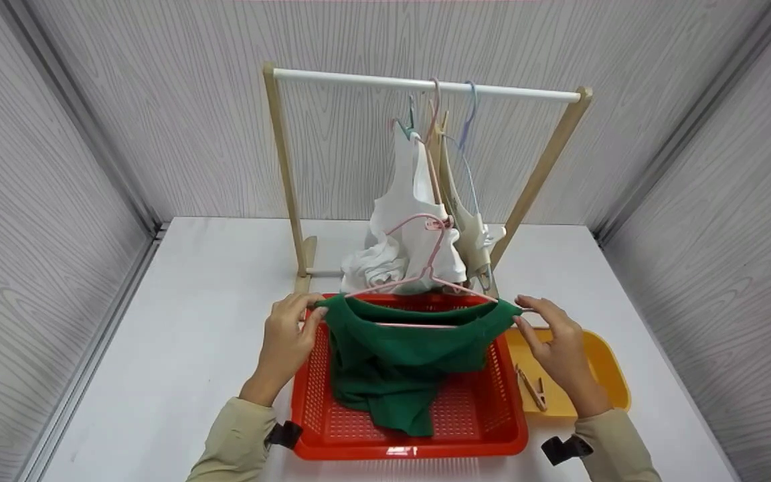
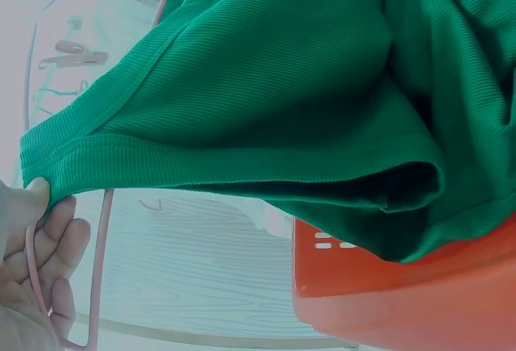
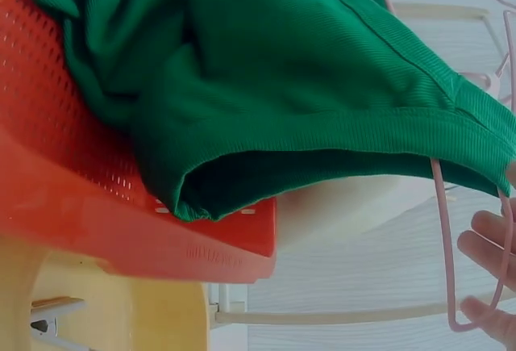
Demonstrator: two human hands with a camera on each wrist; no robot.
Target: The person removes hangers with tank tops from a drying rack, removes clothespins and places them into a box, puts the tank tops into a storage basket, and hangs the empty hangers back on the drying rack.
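A green ribbed tank top (image 1: 405, 348) hangs on a pink hanger (image 1: 431, 264) over a red basket (image 1: 412, 450), its lower part bunched inside. My left hand (image 1: 290, 335) pinches the left shoulder strap; in the left wrist view the thumb (image 2: 31, 202) presses on the cloth and the hanger's end loops past the fingers. At the opposite strap, my right hand (image 1: 557, 345) pinches the cloth beside the hanger's other end. The right wrist view shows that pink end (image 3: 447, 254) sticking out of the armhole, with the fingertips (image 3: 476, 242) near it; the thumb is mostly cut off.
Behind the basket stands a drying rack (image 1: 372, 79) with a white rod and wooden legs. White garments (image 1: 402, 194) and a beige one (image 1: 469, 234) hang from it on hangers. To the right, partly behind the basket, a yellow tray (image 1: 603, 361) holds clothespins (image 1: 531, 388).
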